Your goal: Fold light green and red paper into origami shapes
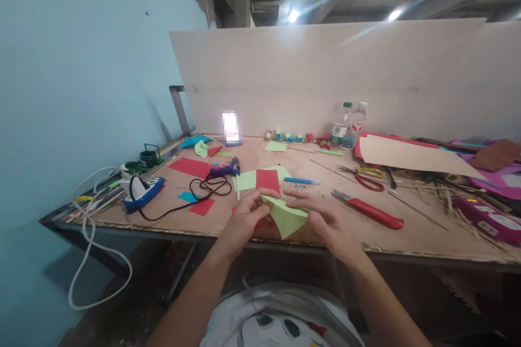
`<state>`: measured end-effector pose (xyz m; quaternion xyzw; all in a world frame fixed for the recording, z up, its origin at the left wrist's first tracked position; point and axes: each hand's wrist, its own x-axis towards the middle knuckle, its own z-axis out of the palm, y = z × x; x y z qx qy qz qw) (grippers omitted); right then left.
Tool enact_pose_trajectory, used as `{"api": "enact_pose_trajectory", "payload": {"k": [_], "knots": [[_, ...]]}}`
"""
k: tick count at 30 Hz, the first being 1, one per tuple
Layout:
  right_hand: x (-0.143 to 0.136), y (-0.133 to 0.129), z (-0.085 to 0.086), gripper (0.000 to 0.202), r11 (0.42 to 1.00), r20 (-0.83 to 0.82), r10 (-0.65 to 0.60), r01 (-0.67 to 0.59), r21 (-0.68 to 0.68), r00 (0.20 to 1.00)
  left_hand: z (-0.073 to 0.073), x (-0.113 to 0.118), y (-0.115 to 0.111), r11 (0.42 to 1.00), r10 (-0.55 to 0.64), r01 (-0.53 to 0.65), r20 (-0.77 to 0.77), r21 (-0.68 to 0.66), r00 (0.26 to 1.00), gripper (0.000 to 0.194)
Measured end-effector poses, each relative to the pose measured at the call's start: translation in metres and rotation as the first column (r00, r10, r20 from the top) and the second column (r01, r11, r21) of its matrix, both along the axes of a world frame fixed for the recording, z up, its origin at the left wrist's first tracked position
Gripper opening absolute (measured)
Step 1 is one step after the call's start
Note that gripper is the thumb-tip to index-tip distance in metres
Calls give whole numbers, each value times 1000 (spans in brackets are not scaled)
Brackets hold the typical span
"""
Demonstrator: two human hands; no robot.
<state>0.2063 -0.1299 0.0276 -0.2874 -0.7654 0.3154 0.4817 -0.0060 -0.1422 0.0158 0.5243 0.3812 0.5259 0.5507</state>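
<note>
A folded piece of light green paper [288, 221] is held up at the table's front edge, its pointed corner hanging down. My left hand [249, 216] grips its left side between thumb and fingers. My right hand [325, 218] pinches its right side, with the fingers reaching along the upper fold. Just beyond my hands a red paper piece [267, 180] lies over a flat green sheet [245, 181]. Close by are a blue pen [302, 181] and a purple-blue glue gun [224, 169] with a white stick and black cord.
A red-handled knife [374, 212] and scissors [366, 173] lie to the right, near a purple box [490, 221]. A blue-and-white iron [143, 194] stands at left with a loose white cable [87, 244]. Bottles [340, 129], small paper cubes [288, 136] and a lit screen [230, 127] line the back.
</note>
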Motion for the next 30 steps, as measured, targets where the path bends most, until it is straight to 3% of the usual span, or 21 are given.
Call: {"api": "enact_pose_trajectory", "payload": {"k": [3,6,12,16,19,26,30], "knots": [[1,2,1,37,994,-40,-46,42,-101,998,-1,-2,-1,997,61,-60,-13,55,998,16],[3,0,3,29,983,-67,-16,4,-184,998,-4,-5,-5,992,89,-87,-15,92,996,11],[7,3,-4,26,954,-26,-123,111,-279,992,-4,-8,-15,997,-24,24,5,74,1000,37],[7,8,-9,19,946,27,-150,152,-287,988,-4,-4,-12,999,0,2,-57,38,998,30],[6,6,-7,29,945,93,-151,171,-280,984,-4,1,-9,999,28,-25,-91,31,995,32],[6,0,-4,25,966,153,-113,145,-214,982,0,9,-13,977,173,-152,-137,149,975,47],[7,0,-5,29,972,142,-120,146,-184,983,2,4,-9,954,237,-196,-168,225,957,20]]}}
